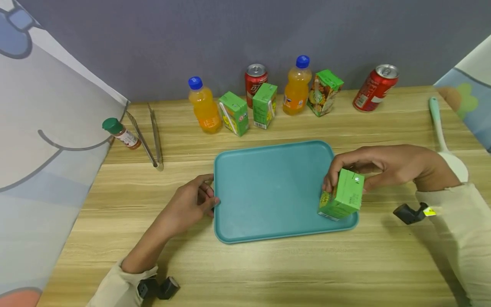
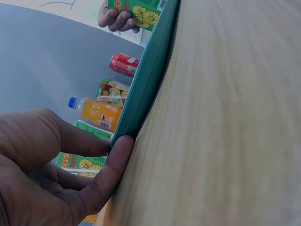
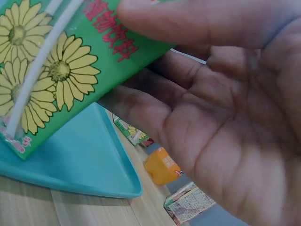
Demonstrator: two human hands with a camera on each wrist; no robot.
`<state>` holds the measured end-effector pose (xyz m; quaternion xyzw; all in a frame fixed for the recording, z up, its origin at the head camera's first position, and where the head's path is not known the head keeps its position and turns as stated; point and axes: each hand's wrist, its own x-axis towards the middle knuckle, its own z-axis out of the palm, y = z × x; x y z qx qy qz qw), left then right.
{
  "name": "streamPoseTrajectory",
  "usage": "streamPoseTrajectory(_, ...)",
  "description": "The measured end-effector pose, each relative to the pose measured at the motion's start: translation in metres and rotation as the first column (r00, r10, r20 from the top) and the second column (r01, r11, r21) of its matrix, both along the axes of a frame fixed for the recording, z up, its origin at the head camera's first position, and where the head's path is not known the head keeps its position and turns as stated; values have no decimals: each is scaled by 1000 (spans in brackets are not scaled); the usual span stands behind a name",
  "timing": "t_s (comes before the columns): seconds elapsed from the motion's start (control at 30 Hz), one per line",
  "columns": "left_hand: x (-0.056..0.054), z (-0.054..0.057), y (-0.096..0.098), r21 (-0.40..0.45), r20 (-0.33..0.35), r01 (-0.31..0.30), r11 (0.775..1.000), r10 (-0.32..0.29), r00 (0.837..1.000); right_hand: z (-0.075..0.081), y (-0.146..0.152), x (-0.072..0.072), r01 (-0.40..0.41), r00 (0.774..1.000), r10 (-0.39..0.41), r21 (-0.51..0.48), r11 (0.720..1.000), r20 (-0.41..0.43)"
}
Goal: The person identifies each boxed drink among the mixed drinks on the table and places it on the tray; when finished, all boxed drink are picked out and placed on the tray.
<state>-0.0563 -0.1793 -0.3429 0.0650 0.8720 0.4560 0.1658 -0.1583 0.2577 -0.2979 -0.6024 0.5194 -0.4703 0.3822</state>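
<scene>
A teal tray (image 1: 272, 192) lies on the wooden table. My left hand (image 1: 193, 197) is at its left side, and in the left wrist view the thumb and a finger (image 2: 110, 165) pinch the tray's rim. Above the tray's right end, my right hand (image 1: 383, 166) grips a green drink carton (image 1: 345, 194) between thumb and fingers, tilted. Yellow flowers, red lettering and a white straw show on the carton (image 3: 61, 66) in the right wrist view. Part of the tray (image 3: 94, 155) appears below it there.
Along the back stand orange drink bottles (image 1: 205, 106), several drink cartons (image 1: 264, 104) and red cans (image 1: 376, 87). At left are a green-capped shaker (image 1: 122, 134) and metal tongs (image 1: 156, 140). A white spoon with a mint handle (image 1: 437, 119) lies at far right, partly behind the right wrist.
</scene>
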Motion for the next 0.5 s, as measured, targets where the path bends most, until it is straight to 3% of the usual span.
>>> streamPoseTrajectory(0.37,0,0,0,12,-3,-5,1000,5,1000,2,3,-1,8,1000,-8,9,1000,8)
streamPoseTrajectory(0.5,-1,0,0,18,-4,-3,1000,3,1000,6,8,0,44,999,-43,16,999,-31)
